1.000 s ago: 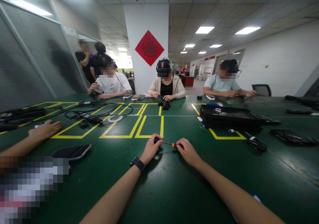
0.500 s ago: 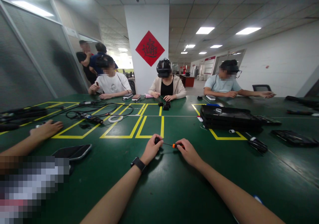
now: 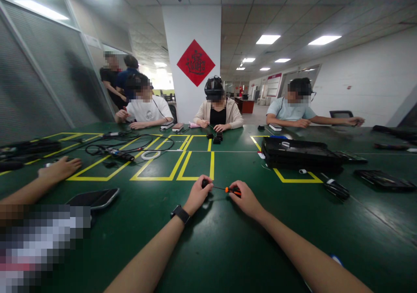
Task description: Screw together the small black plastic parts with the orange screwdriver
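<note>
In the head view, the left hand (image 3: 197, 192) curls its fingers around a small black part (image 3: 204, 182). At its three o'clock the right hand (image 3: 246, 199), nearly closed, grips an orange-and-black screwdriver (image 3: 236, 191), the shaft (image 3: 219, 188) aimed at nine o'clock toward that part.

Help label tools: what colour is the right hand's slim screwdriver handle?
Orange and black handle, head view.

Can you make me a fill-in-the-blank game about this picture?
The right hand grips a screwdriver with a black and ____ handle.
Its shaft points toward the ____ hand.
The tape lines on the green table are ____.
The diamond-shaped sign on the white pillar is mostly ____.
Missing words: orange; left; yellow; red.
</note>
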Demonstrator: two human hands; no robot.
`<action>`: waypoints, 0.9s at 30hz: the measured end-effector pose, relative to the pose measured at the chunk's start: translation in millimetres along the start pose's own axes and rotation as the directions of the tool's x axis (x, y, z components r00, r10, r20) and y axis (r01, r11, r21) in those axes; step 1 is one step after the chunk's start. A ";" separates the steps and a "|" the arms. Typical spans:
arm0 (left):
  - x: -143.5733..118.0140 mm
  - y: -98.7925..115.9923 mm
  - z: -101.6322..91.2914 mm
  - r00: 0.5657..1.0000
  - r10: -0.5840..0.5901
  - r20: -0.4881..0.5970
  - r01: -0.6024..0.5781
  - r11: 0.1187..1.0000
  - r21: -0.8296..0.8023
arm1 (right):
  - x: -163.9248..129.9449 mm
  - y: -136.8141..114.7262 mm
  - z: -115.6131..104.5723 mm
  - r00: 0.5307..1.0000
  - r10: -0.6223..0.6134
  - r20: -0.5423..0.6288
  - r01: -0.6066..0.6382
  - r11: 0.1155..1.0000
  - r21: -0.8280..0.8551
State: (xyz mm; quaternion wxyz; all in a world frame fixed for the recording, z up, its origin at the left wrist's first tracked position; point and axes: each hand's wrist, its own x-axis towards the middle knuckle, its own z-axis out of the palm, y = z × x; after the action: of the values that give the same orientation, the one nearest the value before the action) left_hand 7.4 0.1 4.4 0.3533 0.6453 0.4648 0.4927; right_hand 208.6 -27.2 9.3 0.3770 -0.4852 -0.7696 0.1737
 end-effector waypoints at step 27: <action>-1.1 -1.1 -0.3 1.000 -0.010 0.025 0.011 0.999 -0.033 | 0.9 3.1 0.9 1.000 0.008 0.008 -0.008 1.000 0.011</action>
State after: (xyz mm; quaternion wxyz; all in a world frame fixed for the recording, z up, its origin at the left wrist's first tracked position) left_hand 6.8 -0.6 3.1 0.3720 0.6431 0.4555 0.4904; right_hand 209.6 -24.9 7.2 0.3759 -0.4857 -0.7681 0.1813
